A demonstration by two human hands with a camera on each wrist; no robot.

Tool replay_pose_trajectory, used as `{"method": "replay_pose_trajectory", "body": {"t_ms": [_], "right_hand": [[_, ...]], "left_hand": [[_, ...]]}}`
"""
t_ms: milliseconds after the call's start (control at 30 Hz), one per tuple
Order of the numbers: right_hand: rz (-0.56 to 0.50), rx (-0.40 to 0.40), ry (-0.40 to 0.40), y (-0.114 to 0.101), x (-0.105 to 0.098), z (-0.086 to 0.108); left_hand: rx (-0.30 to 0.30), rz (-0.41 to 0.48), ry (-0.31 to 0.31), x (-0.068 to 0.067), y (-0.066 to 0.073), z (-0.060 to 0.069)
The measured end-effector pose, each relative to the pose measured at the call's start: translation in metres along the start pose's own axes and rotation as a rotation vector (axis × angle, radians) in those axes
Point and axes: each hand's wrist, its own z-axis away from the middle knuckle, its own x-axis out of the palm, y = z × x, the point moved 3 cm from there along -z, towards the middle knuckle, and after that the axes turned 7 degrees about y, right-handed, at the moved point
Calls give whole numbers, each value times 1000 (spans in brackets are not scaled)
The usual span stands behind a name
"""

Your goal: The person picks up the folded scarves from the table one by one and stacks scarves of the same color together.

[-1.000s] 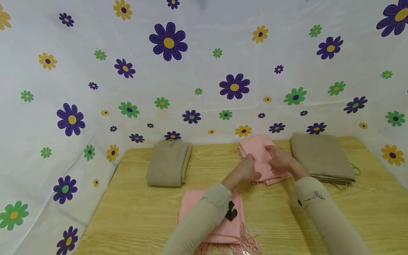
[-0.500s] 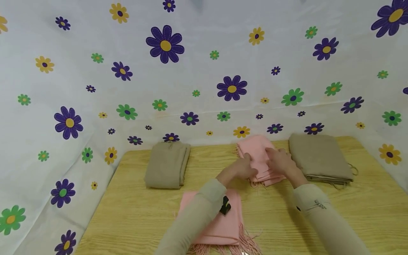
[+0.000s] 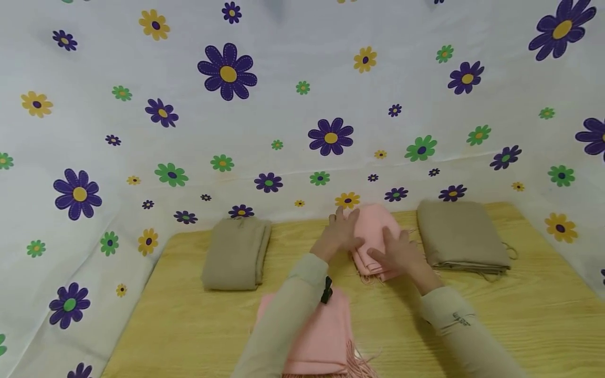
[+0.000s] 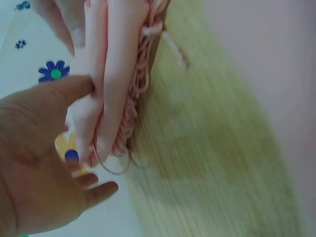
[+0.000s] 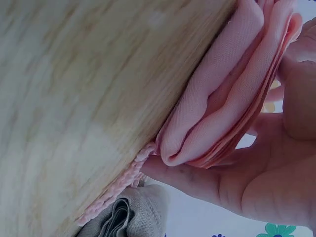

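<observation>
A folded pink fringed scarf [image 3: 375, 226] lies at the back of the table, its layers stacked. My left hand [image 3: 337, 235] is at the scarf's left edge, fingers spread. In the left wrist view, that hand's [image 4: 39, 148] thumb touches the layered edge of the scarf [image 4: 118, 54], and loops of fringe hang beneath. On the right side, my right hand [image 3: 402, 254] rests against the scarf with its fingers spread. The right wrist view has the right hand [image 5: 271, 173] alongside the folded scarf [image 5: 222, 103], with one finger low by the fringe.
A second folded pink scarf [image 3: 321, 336] lies in front, partly under the left sleeve [image 3: 288, 320]. Folded beige cloths stand at back left [image 3: 236, 254] and back right [image 3: 460, 236] on the wooden table [image 3: 179, 325]. A flower-patterned sheet [image 3: 283, 115] hangs behind.
My left hand has moved from the scarf's lower left to its upper left edge, fingers spreading. My right hand has slid lower along the right side and opened out. The view has shifted slightly.
</observation>
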Motion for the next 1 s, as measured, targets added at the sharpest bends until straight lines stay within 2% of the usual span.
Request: {"method": "replay_pose_trajectory", "body": {"t_ms": [100,200,333,600,800,933,1000], "right_hand": [[42,9,-13,-6,5,1],[70,24,-27,-13,10,1],[102,38,-37,-17,14,2],[96,19,-52,-12,11,2],[70,-72,-49,-4,7,-1],[38,-89,-72,0,6,-3],[35,-77,-77,-1,7,-4]], "left_hand": [[62,-23,-72,4,-9,-4],[81,63,-106,6,-18,-2],[93,171,-112,4,-24,3],[97,190,-117,2,-18,5],[75,85,-113,6,-11,2],[70,-7,-87,5,-7,2],[90,-19,-87,5,-6,2]]}}
